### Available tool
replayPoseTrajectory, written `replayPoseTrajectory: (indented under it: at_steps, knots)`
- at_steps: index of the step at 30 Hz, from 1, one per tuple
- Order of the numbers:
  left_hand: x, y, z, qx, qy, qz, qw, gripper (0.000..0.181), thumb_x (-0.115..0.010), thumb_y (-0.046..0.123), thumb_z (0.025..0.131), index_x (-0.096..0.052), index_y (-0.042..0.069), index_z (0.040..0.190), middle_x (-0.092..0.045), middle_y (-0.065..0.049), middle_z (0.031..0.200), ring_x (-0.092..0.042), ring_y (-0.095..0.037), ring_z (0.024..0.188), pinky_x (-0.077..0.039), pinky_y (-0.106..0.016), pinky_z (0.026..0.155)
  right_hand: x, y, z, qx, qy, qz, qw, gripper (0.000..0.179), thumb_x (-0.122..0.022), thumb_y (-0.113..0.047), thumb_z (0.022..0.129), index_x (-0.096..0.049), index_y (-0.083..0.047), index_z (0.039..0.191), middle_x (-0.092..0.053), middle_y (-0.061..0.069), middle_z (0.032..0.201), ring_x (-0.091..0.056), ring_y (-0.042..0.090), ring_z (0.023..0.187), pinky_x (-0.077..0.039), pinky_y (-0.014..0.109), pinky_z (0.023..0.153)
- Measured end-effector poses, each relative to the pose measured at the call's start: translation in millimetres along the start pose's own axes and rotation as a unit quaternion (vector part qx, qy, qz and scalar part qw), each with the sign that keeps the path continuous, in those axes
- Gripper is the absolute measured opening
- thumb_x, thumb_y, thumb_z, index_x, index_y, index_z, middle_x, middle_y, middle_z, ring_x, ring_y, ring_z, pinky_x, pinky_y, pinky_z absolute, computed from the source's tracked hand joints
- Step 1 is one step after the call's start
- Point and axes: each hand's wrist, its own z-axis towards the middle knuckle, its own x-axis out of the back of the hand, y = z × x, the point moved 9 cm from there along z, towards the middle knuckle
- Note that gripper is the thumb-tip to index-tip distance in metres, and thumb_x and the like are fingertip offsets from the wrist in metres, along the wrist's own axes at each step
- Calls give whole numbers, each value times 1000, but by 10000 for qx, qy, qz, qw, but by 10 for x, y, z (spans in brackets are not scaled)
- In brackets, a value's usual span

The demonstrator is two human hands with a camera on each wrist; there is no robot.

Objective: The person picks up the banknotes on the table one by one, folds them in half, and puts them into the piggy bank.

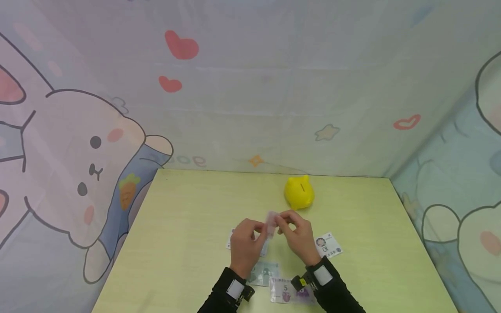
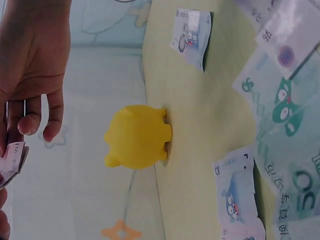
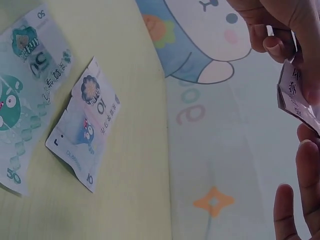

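Both hands are raised over the table, pinching a small folded pinkish play banknote (image 1: 271, 222) between them. My left hand (image 1: 245, 245) grips its left side with thumb and fingers, while my right hand (image 1: 299, 237) pinches the other side. In the left wrist view the folded note (image 2: 12, 162) shows several layers at its edge; printed characters show on the note (image 3: 295, 95) in the right wrist view. Beyond the hands stands a yellow piggy bank (image 1: 299, 193), its slot facing up.
Flat below the hands lie a green 50 note (image 1: 267, 274) and a purple 5 note (image 1: 283, 290), partly under the right wrist. One blue 10 note (image 3: 87, 125) lies behind the left hand, another 10 note (image 1: 328, 244) to the right. A cartoon-printed cloth (image 1: 250, 87) backs the table (image 1: 176, 217).
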Motion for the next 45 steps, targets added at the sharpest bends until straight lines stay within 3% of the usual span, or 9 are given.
replayPoseTrajectory:
  at_steps: [4,8,13,19,23,26,34,45]
  knots:
    - [-4,118,4,-736,-12,730,9946,16,-88,7,84,-73,11,87,-67,2,77,-63,-14,66,-46,-25,60,-5,39,-4,52,15,-36,10000,5,-70,-4,103,-74,-7,104,-75,6,91,-66,23,71,-52,22,65]
    - [-28,245,0,-1405,-134,1352,9807,18,-90,10,81,-72,12,83,-60,3,73,-58,-13,65,-43,-25,58,-9,20,1,223,25,6,9997,5,-70,-6,103,-74,-9,102,-75,2,90,-66,27,70,-52,23,62]
    - [-64,330,-11,-1749,-422,1698,9689,21,-90,13,84,-70,12,83,-53,2,72,-53,-13,65,-38,-27,60,-26,17,-2,311,6,13,9995,5,-70,-7,103,-75,-10,103,-75,1,88,-67,27,68,-53,26,60]
    - [-97,385,-10,-2074,-560,1780,9603,16,-86,13,89,-70,12,87,-53,3,72,-54,-13,66,-37,-25,61,-29,29,-5,229,11,-95,9997,6,-70,-9,104,-75,-9,107,-74,0,88,-68,29,70,-56,26,63]
    - [-108,405,-10,-2198,-642,1689,9587,9,-81,10,92,-72,11,90,-54,3,72,-54,-12,65,-37,-24,62,-28,10,-3,228,10,-187,9996,5,-71,-9,103,-75,-9,107,-75,-1,88,-68,32,70,-55,25,62]
    - [-116,431,-1,-2240,-733,1697,9569,11,-83,7,88,-72,10,89,-54,3,72,-52,-12,65,-37,-23,61,-22,-6,-7,261,24,-232,9994,5,-72,-8,103,-75,-9,107,-75,0,89,-68,31,70,-53,24,60]
    - [-169,467,44,-2131,-1315,2046,9463,17,-84,7,88,-69,13,88,-50,4,73,-48,-10,66,-35,-23,61,-12,-35,-12,359,-102,-78,9993,8,-70,-8,104,-75,-9,110,-76,1,93,-69,31,72,-56,23,67]
    - [-142,493,97,-2193,-1396,1992,9448,19,-88,7,82,-71,11,89,-47,4,71,-43,-10,63,-30,-21,60,-2,-109,-3,516,-458,-147,9975,10,-69,-5,104,-75,-9,110,-76,0,94,-69,30,73,-55,22,73]
